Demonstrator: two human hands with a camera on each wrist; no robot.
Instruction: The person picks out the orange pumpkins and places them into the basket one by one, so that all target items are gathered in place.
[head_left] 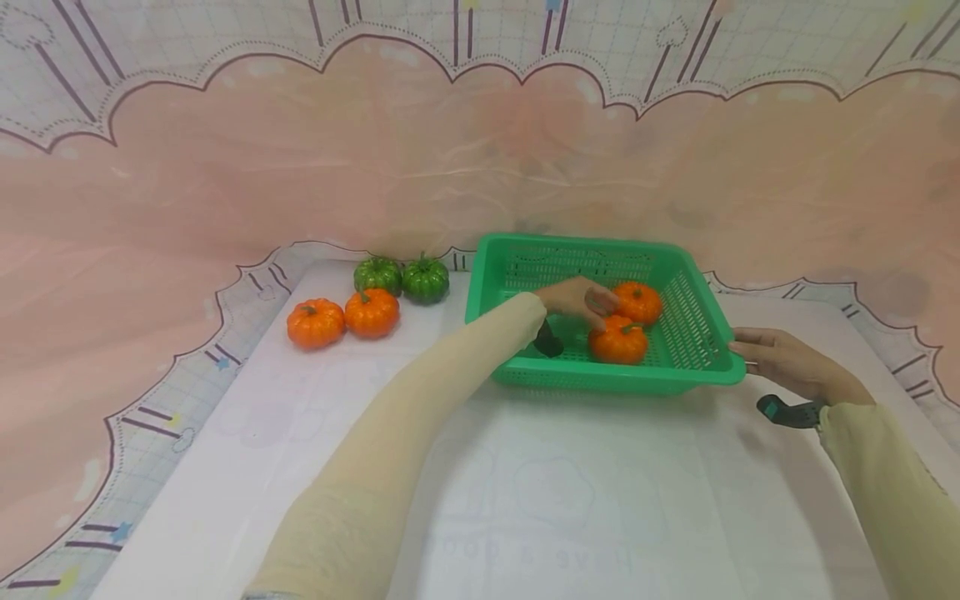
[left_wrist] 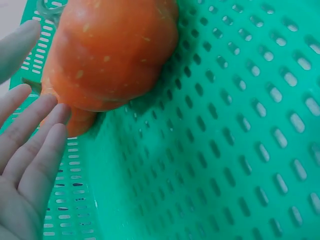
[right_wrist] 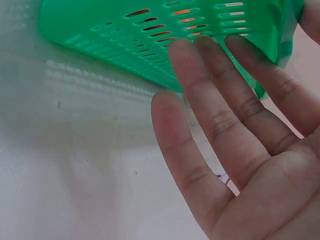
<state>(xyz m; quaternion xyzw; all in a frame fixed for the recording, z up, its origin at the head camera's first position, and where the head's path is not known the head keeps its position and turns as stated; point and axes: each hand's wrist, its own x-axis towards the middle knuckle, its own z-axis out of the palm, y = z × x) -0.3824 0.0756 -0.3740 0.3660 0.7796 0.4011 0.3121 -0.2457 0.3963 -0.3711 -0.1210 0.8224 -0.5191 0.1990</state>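
A green slotted plastic basket (head_left: 585, 374) holds two small orange pumpkins, one behind (head_left: 639, 303) and one in front (head_left: 618, 342). My left hand (head_left: 573, 297) reaches inside, beside them. Seen from the left wrist, this hand (left_wrist: 30, 155) has its fingers extended and spread next to an orange pumpkin (left_wrist: 115, 55); whether the fingertips touch it I cannot tell. At the basket's right end is my right hand (head_left: 795, 362). The right wrist view has that hand (right_wrist: 255, 140) with fairly straight fingers by the outer wall (right_wrist: 115, 40), its thumb near the rim.
Left of the basket, two more orange pumpkins (head_left: 316, 323) (head_left: 372, 313) sit side by side on the white tabletop (head_left: 525, 483). Two green pumpkins (head_left: 378, 277) (head_left: 425, 279) stand behind them. A patterned pink cloth (head_left: 300, 183) rises at the back of the table.
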